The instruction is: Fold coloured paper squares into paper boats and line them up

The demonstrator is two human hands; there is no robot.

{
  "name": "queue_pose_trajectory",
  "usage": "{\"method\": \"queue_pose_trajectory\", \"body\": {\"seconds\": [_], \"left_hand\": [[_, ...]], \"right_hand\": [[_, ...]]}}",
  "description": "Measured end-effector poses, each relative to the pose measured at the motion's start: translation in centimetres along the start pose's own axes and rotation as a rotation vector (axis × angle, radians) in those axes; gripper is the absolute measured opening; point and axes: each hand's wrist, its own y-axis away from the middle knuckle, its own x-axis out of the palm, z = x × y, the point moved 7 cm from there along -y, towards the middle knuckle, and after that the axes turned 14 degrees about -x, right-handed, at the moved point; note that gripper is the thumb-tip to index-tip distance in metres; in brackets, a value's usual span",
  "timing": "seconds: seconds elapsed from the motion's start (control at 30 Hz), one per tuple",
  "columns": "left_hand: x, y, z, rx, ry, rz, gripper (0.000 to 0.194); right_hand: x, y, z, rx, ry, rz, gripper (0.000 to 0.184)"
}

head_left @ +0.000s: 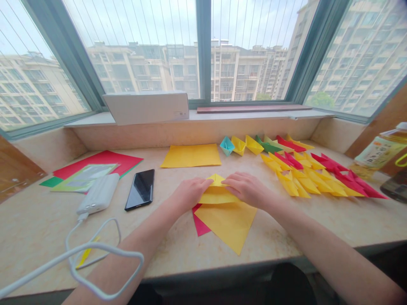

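Observation:
A partly folded piece of yellow paper (219, 195) lies in front of me, its top edges folded in to a point. My left hand (191, 192) grips its left upper edge, fingers bent together at the fold. At the right upper edge my right hand (246, 188) holds the same paper, with its fingertips pressed on the fold. Under it lie a flat yellow sheet (233, 224), one corner toward me, and a red sheet (201, 223) showing at the lower left. The undersides of the fingers are hidden.
Several folded paper boats (302, 173) stand in rows at the right. A yellow paper stack (191, 156) lies behind my hands. To the left are a phone (140, 189), a white power bank (99, 193) with a looping cable (104, 247), and red sheets (101, 162). A bottle (381, 146) stands far right.

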Motion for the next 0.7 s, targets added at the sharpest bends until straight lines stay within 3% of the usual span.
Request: {"method": "queue_pose_trajectory", "body": {"seconds": [0.13,0.23,0.43,0.53,0.7], "left_hand": [[-0.6,0.0,0.2,-0.047,-0.011,-0.031,0.035],[-1.3,0.1,0.1,-0.081,-0.008,-0.075,0.036],[-1.9,0.1,-0.4,-0.138,-0.027,-0.084,0.033],[-2.2,0.1,0.3,-0.205,0.015,-0.106,0.035],[-3.4,0.3,1.9,-0.315,0.205,-0.293,0.039]], "right_hand": [[-0.1,0.3,-0.7,0.090,0.003,-0.045,0.035],[0.2,0.4,-1.4,0.153,0.016,-0.022,0.027],[-0.4,-0.3,0.3,0.085,0.021,-0.096,0.024],[-1.2,-0.5,1.1,0.085,-0.010,-0.195,0.024],[-3.1,0.4,0.5,0.195,-0.037,-0.469,0.046]]}}
